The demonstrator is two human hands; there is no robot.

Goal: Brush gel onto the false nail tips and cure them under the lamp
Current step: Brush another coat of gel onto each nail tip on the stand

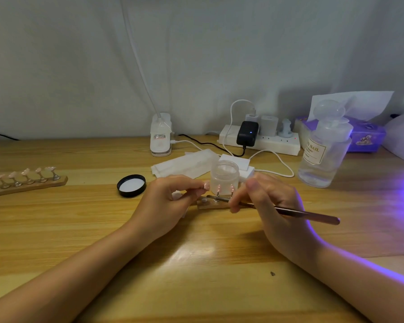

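Here, hands: two.
Left hand [170, 197]: pinches one nail tip [206, 185].
Right hand [269, 199]: grips one brush [289, 212].
Near stand [216, 204]: two tips.
Far stand [30, 185]: five tips.
Jar [224, 177]: one, open.

A home desk set up for nail work: a wooden table [56, 217] against a draped white cloth [79, 54], with a loaded power strip [261, 142], a clip lamp [161, 136], a tissue box [366, 136] and a nail-liquid bottle [324, 148].
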